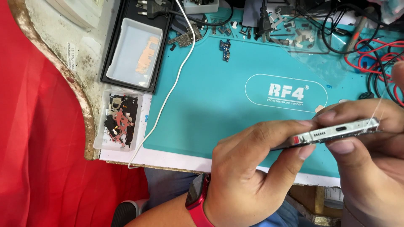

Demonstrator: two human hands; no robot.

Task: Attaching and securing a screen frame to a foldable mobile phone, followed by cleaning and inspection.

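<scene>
- While both hands meet in the lower right of the frame, they hold one slim silver metal-edged phone (336, 132) between them, just above the turquoise rubber work mat (219, 96) that covers the surface.
- Its long axis runs roughly left to right across the frame, with the right end tilted slightly upward; the narrow edge with one charging port and a row of small speaker holes faces the camera.
- One left hand (248, 168), with a red watch on a red strap (198, 201) at its wrist, has its grip closed on the phone's left end, thumb and forefinger pinching the frame.
- One right hand (370, 138) has its grip closed on the right end, fingers above the edge and thumb below.
- One black rectangular tray (110, 54) lies in the upper left of the frame, with one shallow white plastic tray (126, 54) resting inside it; a pale orange part lies in the white one.
- One clear plastic box (101, 138) sits below them at the left edge of the surface, filled with black and reddish small parts.
- One white cable (176, 75) runs from the top centre down to the lower left of the mat.
- Red wires and black wires (370, 59) are bunched in the upper right; how many cannot be told.
- Many small loose metal parts (290, 35) lie scattered along the top edge of the mat, too small to count.
- One red cloth (38, 147) fills the left side of the frame.
</scene>
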